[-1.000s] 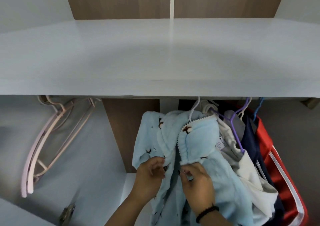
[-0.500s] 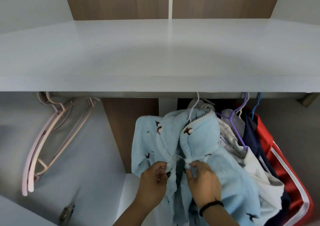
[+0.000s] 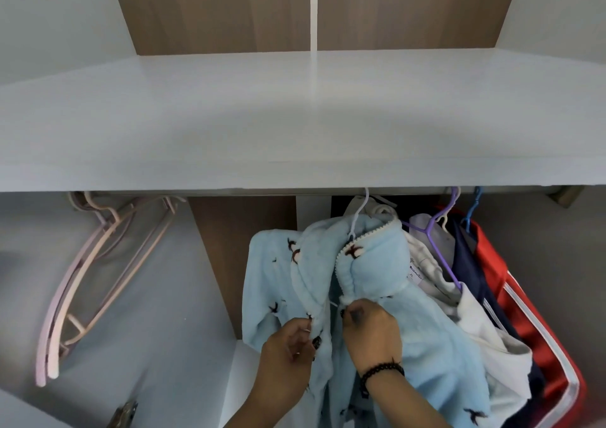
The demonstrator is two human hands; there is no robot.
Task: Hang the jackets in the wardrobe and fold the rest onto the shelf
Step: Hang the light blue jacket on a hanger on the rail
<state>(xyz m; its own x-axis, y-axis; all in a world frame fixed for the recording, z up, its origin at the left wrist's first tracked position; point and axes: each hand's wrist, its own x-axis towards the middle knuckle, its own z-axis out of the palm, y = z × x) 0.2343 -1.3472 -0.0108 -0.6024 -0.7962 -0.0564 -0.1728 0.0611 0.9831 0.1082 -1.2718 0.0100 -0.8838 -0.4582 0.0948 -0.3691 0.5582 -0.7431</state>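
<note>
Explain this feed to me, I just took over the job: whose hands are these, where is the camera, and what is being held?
There is no machine: a person wears one camera on the head, looking down into a wardrobe. The left hand and right hand each pinch a front edge of the light blue fleece jacket, which hangs on a white hanger under the grey shelf. Beside it hang a white garment, a navy one and a red jacket. Spare pink hangers hang at the left.

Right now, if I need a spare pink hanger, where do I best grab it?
Grip the pink hangers at the lower curved arm, coming from the right: they hang tilted from the rail, that end swings free, and the hooks are bunched together under the shelf.
</note>
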